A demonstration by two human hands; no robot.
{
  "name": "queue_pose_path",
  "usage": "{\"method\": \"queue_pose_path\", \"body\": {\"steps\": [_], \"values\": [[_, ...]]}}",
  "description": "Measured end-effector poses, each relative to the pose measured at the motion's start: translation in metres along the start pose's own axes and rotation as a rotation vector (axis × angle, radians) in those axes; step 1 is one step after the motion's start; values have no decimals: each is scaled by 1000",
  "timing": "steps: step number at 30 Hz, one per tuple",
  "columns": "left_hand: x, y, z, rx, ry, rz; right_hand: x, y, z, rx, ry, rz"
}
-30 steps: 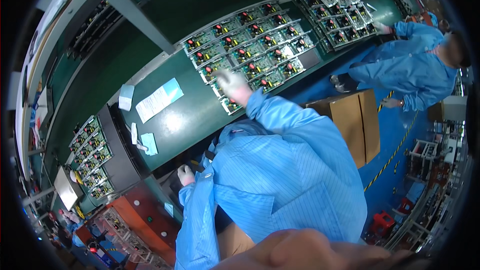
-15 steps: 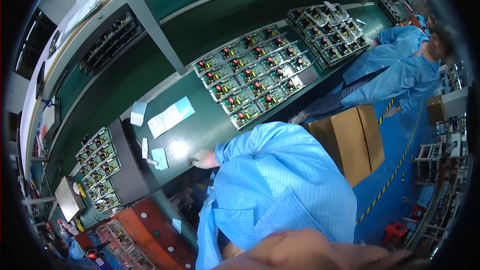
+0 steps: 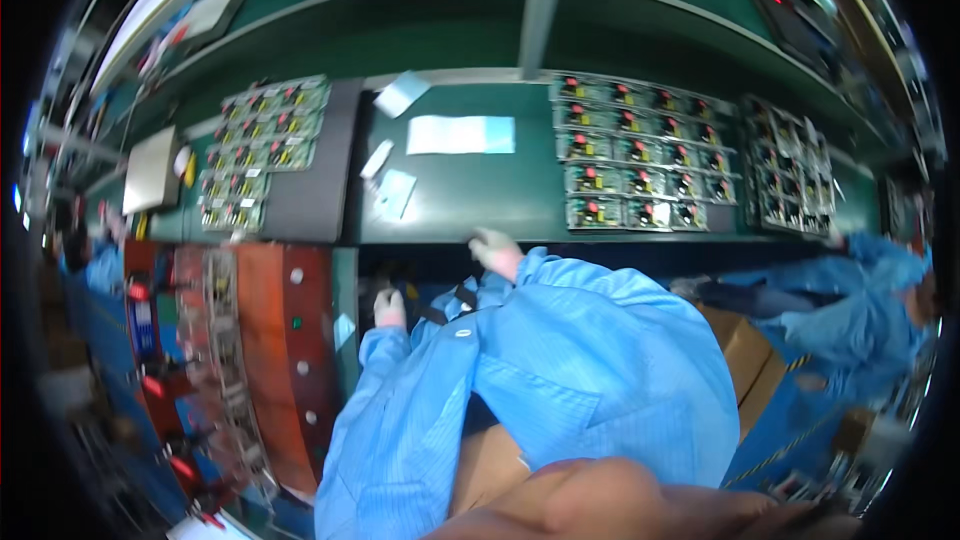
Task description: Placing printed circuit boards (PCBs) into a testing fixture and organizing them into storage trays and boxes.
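My right hand [image 3: 495, 252], in a pale glove with its cuff at a blue sleeve, hangs at the front edge of the green workbench [image 3: 450, 210]. Its fingers are loosely bent and apart, and nothing shows in them. Lower and to the left is my left hand [image 3: 389, 308], also gloved, over the dark gap beside the red-brown fixture [image 3: 305, 340]. Its fingers point up, slightly apart, with no object visible between them. On the bench ahead lie a printed sheet [image 3: 460, 135], a light blue cloth [image 3: 395, 195] and a small white item [image 3: 377, 158].
Rows of green circuit boards [image 3: 640, 155] stand right of the sheet, and a further stack [image 3: 790, 165] lies beyond. More boards [image 3: 265, 135] sit left, by a black mat [image 3: 315, 190]. A co-worker in blue [image 3: 840, 290] stands at far right near a cardboard box [image 3: 745, 355].
My view has turned left, so the bench now runs straight across ahead. My left hand has come into view. My right hand now sits just off the bench edge.
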State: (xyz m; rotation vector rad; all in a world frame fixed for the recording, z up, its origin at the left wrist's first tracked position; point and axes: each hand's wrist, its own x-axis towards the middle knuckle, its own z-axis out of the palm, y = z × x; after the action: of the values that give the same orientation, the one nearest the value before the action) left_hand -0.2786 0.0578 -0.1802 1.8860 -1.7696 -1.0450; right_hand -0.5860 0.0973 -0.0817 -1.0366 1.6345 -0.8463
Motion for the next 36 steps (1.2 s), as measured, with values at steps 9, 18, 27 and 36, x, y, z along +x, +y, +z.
{"method": "queue_pose_path", "body": {"steps": [9,18,27,36], "values": [[-49,-37,-6,38,9,-251,-1,-17,30,-38,-155,-52],[-140,-114,2,-7,51,-657,3,-30,35,-27,-222,64],[-113,-90,12,-88,96,-517,7,-24,33,-56,-230,17],[-35,-97,7,-87,-77,-194,12,-3,20,-65,-29,-157]]}}
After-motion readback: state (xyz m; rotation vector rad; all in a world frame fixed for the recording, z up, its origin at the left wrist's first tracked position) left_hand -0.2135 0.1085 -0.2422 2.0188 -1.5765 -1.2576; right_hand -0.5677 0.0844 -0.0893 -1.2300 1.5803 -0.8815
